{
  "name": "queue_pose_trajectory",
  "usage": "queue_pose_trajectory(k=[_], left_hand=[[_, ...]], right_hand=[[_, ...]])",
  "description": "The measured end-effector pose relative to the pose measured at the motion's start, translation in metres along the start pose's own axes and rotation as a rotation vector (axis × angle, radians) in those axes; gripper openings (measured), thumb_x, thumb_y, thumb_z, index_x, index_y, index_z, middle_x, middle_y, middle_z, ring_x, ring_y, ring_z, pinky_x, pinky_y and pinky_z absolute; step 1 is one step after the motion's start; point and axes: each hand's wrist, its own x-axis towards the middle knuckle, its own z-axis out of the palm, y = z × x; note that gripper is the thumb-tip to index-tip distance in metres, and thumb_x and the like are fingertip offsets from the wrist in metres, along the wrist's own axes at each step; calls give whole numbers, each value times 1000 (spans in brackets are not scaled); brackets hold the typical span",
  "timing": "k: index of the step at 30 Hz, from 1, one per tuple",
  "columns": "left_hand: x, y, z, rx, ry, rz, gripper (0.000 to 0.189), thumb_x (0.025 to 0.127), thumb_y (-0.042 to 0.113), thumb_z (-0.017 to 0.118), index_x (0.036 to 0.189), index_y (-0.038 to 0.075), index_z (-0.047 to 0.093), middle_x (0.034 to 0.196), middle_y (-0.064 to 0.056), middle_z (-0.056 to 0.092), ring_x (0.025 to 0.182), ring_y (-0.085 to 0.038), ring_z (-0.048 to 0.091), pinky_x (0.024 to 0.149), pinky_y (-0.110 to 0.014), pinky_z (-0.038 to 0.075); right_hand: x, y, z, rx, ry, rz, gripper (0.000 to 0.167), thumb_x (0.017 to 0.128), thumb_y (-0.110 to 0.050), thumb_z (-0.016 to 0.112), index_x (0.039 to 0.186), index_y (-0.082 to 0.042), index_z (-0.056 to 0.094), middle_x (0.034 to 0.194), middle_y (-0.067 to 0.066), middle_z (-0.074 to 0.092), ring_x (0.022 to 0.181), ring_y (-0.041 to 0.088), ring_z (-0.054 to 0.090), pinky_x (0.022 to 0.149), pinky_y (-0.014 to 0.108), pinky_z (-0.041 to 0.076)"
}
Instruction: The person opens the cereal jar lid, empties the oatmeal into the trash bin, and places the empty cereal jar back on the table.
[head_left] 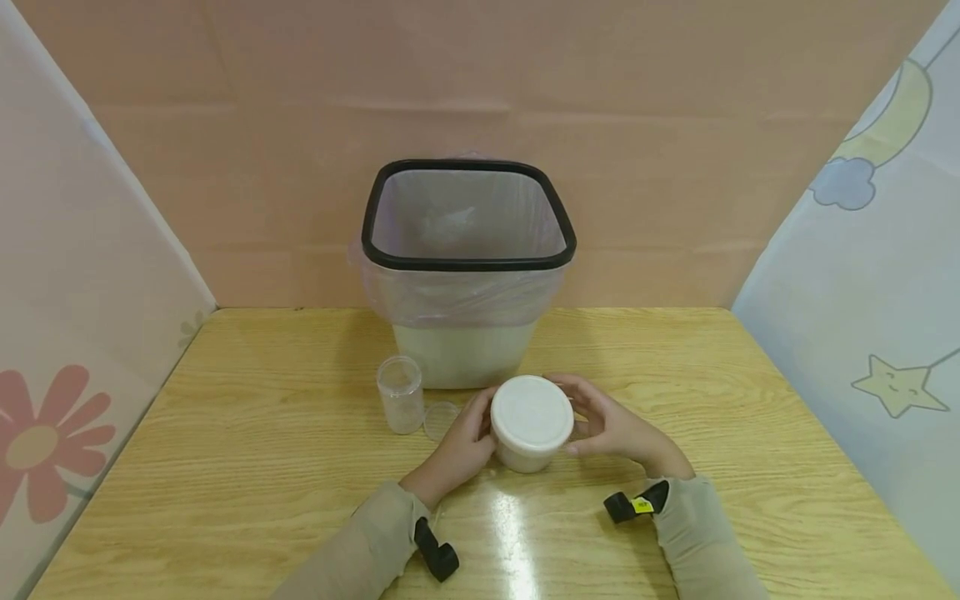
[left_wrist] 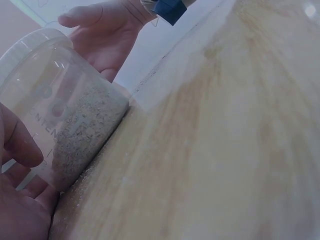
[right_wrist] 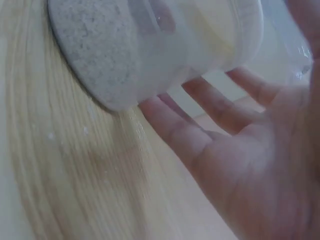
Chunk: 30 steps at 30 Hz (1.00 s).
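A clear plastic tub with a white lid (head_left: pixel 532 412) stands on the wooden table between both hands. Pale, grainy flakes (left_wrist: pixel 87 127) fill its lower part, seen through the wall below faint printed letters. My left hand (head_left: pixel 463 446) holds the tub's left side, thumb and fingers curved about it. On the other side, my right hand (head_left: pixel 617 427) lies with relaxed, spread fingers. Its fingertips reach the tub's wall in the right wrist view, while the thumb stands apart from it in the head view.
Behind the tub stands a pale bin with a black rim (head_left: pixel 468 265) and a translucent purple liner bag (head_left: pixel 472 300). A clear empty jar (head_left: pixel 402 400) is left of the hands, with a clear round lid (head_left: pixel 439 422) lying beside it. Loose crumbs dot the table (right_wrist: pixel 55 150).
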Motion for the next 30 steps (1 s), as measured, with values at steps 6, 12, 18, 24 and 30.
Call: queue_pose_trajectory(k=[6,12,18,24,30], left_hand=[[0,0,0,-4,9,9,63,90,-17,43,151,2,38,154,-18,37,144,-31,37,118,-46,33],[0,0,0,11,13,2,64,90,-17,44,151,1,38,154,-18,37,144,-31,37,119,-45,33],[-1,2,1,7,9,8,64,89,-17,44,151,1,38,153,-18,37,143,-32,38,118,-45,33],[-1,2,0,5,10,2,64,91,-16,44,151,2,38,153,-17,38,144,-32,38,118,-46,33],[-2,2,0,20,3,7,64,91,-16,44,152,1,36,153,-18,38,143,-32,38,118,-46,33]], right_hand=[[2,1,2,-41,46,11,84,82,1,82,146,4,28,149,6,43,134,12,47,105,32,49],[-1,3,0,2,19,16,77,88,8,73,153,2,31,155,7,39,141,13,41,109,33,45],[0,-1,1,-30,-4,26,95,84,1,80,158,-1,20,158,9,34,140,10,40,108,31,46],[3,-4,5,-107,43,27,95,81,-5,86,150,3,22,150,17,40,133,9,47,106,28,46],[0,0,1,-26,27,16,82,88,0,77,154,1,29,154,4,42,140,10,42,108,31,46]])
